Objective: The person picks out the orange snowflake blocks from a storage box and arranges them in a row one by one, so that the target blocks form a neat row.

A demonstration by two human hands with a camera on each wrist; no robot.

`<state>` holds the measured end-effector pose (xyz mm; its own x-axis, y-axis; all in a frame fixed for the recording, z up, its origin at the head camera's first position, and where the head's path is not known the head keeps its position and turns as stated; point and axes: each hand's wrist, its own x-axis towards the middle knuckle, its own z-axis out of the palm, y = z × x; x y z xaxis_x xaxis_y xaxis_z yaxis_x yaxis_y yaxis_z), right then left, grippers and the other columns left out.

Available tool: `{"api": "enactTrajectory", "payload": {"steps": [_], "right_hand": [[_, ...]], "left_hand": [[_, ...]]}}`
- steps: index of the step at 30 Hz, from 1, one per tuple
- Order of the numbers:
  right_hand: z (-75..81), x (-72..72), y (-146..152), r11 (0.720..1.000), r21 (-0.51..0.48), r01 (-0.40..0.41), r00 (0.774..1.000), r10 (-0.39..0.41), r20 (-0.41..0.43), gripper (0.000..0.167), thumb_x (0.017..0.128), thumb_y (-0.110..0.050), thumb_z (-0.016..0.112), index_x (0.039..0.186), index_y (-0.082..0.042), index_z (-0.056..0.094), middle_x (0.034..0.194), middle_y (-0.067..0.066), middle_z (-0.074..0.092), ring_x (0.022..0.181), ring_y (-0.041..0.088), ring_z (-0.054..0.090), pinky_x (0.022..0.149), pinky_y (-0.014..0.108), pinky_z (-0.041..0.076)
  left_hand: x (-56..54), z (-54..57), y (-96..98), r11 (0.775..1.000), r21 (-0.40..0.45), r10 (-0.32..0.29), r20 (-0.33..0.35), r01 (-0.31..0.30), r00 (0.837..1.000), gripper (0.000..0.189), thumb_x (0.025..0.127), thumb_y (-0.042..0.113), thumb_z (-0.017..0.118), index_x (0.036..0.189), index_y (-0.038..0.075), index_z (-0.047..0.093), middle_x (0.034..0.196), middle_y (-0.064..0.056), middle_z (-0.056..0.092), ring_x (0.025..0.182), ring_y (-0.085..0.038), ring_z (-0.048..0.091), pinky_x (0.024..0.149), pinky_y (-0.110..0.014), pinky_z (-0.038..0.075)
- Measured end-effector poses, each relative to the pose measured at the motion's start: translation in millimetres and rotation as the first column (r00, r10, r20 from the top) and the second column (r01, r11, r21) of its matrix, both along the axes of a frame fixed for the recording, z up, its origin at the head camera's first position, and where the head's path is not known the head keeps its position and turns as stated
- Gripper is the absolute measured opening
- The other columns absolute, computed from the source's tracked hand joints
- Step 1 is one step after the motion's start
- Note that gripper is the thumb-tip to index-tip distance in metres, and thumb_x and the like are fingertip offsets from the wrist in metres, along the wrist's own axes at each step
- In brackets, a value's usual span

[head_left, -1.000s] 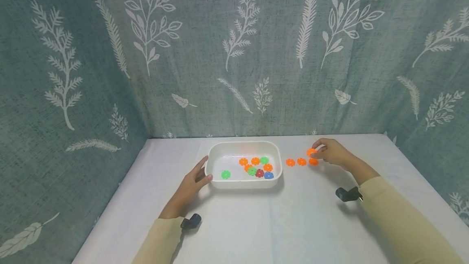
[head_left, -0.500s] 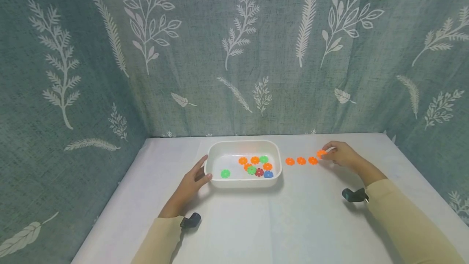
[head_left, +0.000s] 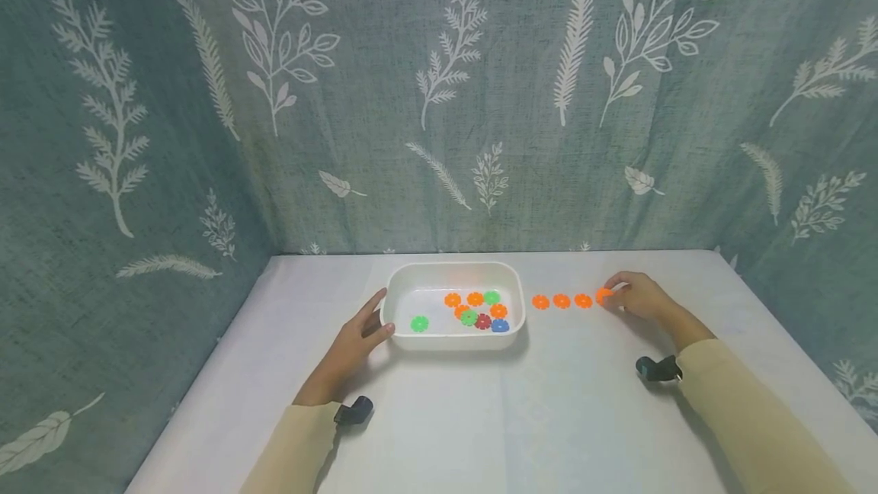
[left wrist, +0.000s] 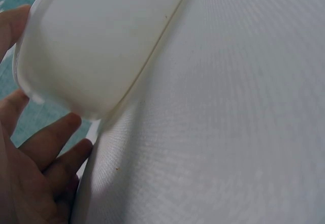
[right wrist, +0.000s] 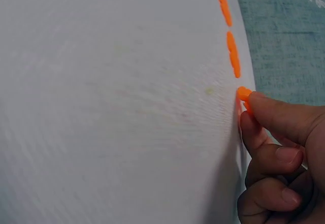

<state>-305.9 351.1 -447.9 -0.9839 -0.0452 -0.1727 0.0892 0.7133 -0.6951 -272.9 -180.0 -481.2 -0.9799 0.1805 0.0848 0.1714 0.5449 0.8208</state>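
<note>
**Orange disc [head_left: 602, 295] pinched at the end of a row, with the white tray [head_left: 439, 343] touched at its opposite end**

In the head view, the notched orange disc is held between the thumb and finger of the right hand [head_left: 639, 297], whose grasp is narrow; the remaining fingers are seen curled in the right wrist view. The disc is placed beside three loose orange discs [head_left: 562, 301], which are laid in a line on the white tabletop [head_left: 446, 425], to the right of the tray. Whether the tabletop is touched by the held disc cannot be told.

The left end of the tray is touched by the left hand [head_left: 355, 343], which is spread wide, with the thumb set at the near corner and the fingers along the end wall.

Within the tray, most pieces are gathered in the right half: four orange pieces [head_left: 453, 300], two green pieces [head_left: 491, 297], a red piece [head_left: 483, 322] and a blue piece [head_left: 500, 325]. One orange piece is partly covered by a green one. A lone green piece [head_left: 420, 324] is set well apart, toward the left end.

Both forearms are covered by beige sleeves [head_left: 754, 410], and a dark device [head_left: 353, 411] is worn at each wrist. The tabletop is backed by a grey-green curtain [head_left: 384, 97] patterned with white leaves
</note>
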Motion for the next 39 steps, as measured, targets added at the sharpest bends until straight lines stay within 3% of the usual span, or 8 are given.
{"api": "enactTrajectory", "payload": {"steps": [8, 15, 20, 39], "right_hand": [[-4.2, -1.5, -2.1, 0.998, 0.054, 0.034, 0.999, -0.033, -0.01, 0.033, 0.088, -0.019, 0.07, 0.114, 0.001, 0.062, 0.111, 0.021, 0.061, 0.093, 0.031, 0.06, 0.073, 0.039, 0.053], [-5.9, -2.8, 0.1, 0.994, 0.1, 0.049, 0.999, -0.05, 0.012, 0.032, 0.088, -0.02, 0.071, 0.111, 0.0, 0.063, 0.111, 0.023, 0.062, 0.088, 0.029, 0.062, 0.071, 0.038, 0.054], [-5.3, 0.0, -2.1, 0.992, 0.12, 0.044, 0.999, -0.044, -0.003, 0.034, 0.089, -0.023, 0.071, 0.112, 0.001, 0.063, 0.112, 0.024, 0.061, 0.088, 0.029, 0.061, 0.072, 0.039, 0.054], [-7.1, 2.8, -3.9, 0.992, 0.118, 0.051, 0.999, -0.051, -0.008, 0.037, 0.09, -0.024, 0.07, 0.115, 0.003, 0.064, 0.115, 0.023, 0.062, 0.095, 0.034, 0.061, 0.08, 0.046, 0.053]], "left_hand": [[0.5, 0.6, -0.1, 1.0, 0.003, 0.005, 0.014, -0.005, 1.0, 0.075, 0.091, 0.048, 0.065, 0.154, 0.038, 0.026, 0.148, -0.009, 0.043, 0.137, -0.033, 0.037, 0.106, -0.069, 0.015], [-0.4, 0.7, 1.0, 1.0, -0.005, 0.008, 0.008, -0.008, 1.0, 0.078, 0.09, 0.048, 0.065, 0.155, 0.033, 0.024, 0.148, -0.01, 0.043, 0.137, -0.033, 0.037, 0.105, -0.07, 0.016], [1.9, 2.3, 1.9, 1.0, 0.013, 0.012, 0.022, -0.013, 1.0, 0.077, 0.09, 0.047, 0.066, 0.154, 0.036, 0.025, 0.148, -0.009, 0.044, 0.137, -0.032, 0.038, 0.106, -0.068, 0.017], [3.7, 4.6, 0.2, 1.0, 0.023, 0.003, 0.034, -0.004, 0.999, 0.075, 0.091, 0.046, 0.066, 0.153, 0.042, 0.024, 0.149, -0.008, 0.043, 0.138, -0.031, 0.036, 0.106, -0.068, 0.019]]}}
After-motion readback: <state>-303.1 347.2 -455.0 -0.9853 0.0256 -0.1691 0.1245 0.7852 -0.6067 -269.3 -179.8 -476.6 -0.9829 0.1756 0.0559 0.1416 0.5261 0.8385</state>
